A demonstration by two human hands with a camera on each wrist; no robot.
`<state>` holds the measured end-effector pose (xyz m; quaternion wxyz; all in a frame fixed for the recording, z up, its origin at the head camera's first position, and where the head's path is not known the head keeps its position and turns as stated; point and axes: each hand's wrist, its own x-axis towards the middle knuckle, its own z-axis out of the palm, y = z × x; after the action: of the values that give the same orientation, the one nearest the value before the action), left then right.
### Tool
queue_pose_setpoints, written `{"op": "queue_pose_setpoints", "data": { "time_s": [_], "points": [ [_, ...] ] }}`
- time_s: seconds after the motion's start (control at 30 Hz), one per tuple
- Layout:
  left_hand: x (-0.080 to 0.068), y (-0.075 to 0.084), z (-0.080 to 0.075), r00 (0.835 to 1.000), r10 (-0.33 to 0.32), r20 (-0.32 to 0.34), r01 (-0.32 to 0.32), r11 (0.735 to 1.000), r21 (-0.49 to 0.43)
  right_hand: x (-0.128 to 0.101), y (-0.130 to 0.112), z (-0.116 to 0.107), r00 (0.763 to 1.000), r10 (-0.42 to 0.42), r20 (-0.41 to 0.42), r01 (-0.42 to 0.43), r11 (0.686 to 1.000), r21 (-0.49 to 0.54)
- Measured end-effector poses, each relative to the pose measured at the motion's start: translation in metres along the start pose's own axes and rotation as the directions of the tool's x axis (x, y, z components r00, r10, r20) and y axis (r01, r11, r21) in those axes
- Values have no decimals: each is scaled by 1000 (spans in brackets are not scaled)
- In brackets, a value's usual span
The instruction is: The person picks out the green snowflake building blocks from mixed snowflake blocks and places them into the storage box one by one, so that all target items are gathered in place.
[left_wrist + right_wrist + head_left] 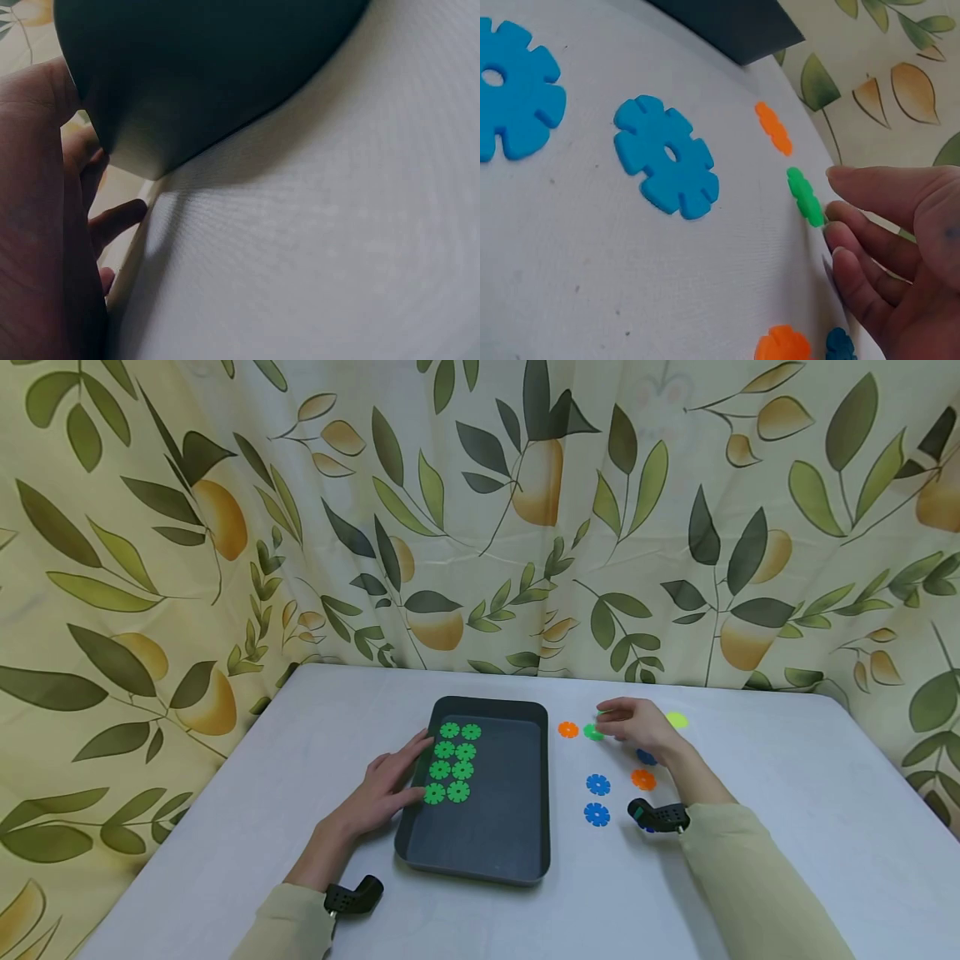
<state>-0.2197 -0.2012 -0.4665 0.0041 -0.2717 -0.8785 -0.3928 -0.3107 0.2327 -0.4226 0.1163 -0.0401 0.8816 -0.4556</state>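
A dark grey tray [528, 793] lies mid-table with several green snowflake discs [453, 760] in two columns at its far left. My left hand [417, 771] rests flat against the tray's left rim, fingers straight; in the left wrist view its palm [41, 225] lies beside the tray wall [202, 67]. My right hand [611, 724] reaches left of itself, fingertips [838, 225] at the edge of a loose green disc [593, 732] [805, 196] lying on the table. Nothing is lifted.
On the white table [787, 793] right of the tray lie an orange disc [567, 729], two blue discs [597, 784] [596, 814], another orange one [642, 779], a partly hidden blue one [647, 758] and a yellow-green one [677, 719]. A leaf-print curtain [480, 510] hangs behind.
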Motion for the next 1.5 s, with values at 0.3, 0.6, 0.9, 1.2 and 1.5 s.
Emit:
{"op": "queue_pose_setpoints", "data": {
  "time_s": [0.3, 0.6, 0.9, 1.2, 1.5],
  "points": [
    [0, 0, 0, 1000, 0, -1, 0, 1000, 6, 1, 0, 8, 999, -33, -42, 31, 998, -47],
    [1, -1, 1, 1000, -1, 1, 1, 1000, 3, 2, 1, 14, 997, -21, -75, 16, 997, -74],
    [1, 1, 0, 1000, -8, 2, 8, 1000, 0, 2, 2, 16, 995, -48, -89, 38, 993, -111],
    [1, 2, 0, 1000, -17, 3, 17, 1000, 4, -2, 2, 18, 994, -82, -72, 70, 986, -154],
    [1, 3, -1, 1000, -19, 4, 19, 1000, 10, -6, 1, 17, 985, -164, -56, 147, 960, -240]
  ]
}}
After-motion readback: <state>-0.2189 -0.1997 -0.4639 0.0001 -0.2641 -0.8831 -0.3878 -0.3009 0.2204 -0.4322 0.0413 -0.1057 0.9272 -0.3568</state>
